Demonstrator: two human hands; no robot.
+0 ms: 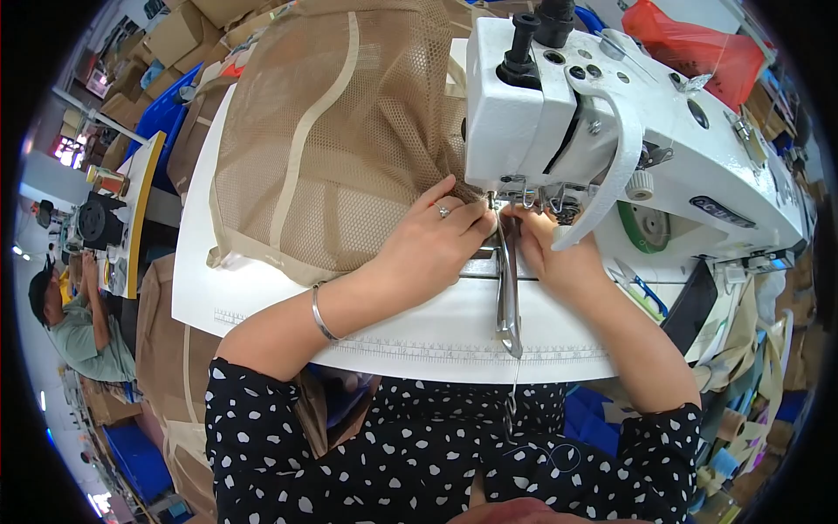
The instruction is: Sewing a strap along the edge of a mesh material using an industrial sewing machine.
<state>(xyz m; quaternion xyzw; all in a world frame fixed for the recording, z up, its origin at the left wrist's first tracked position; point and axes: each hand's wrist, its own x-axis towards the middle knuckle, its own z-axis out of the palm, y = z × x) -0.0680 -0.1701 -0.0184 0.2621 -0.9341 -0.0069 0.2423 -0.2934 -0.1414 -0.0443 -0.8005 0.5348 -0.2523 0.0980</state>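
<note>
A large piece of brown mesh fabric [340, 148] with a beige binding strip [319, 122] lies over the left of the white machine table, gathered near the needle of a white industrial sewing machine [567, 122]. My left hand [436, 234], with a ring and a bracelet, grips the mesh edge just left of the presser foot. Behind the foot's right side my right hand [563, 253] is closed, its fingertips partly hidden by the machine; what they pinch cannot be made out. Between both hands a long metal binding guide [508, 306] points toward me.
A printed ruler strip [410, 351] runs along the table's front edge. Right of my forearm lie blue-handled snips [650, 297] and a black phone-like slab [692, 306]. A red plastic bag [694, 52] sits behind the machine. Another person [83, 323] works at far left.
</note>
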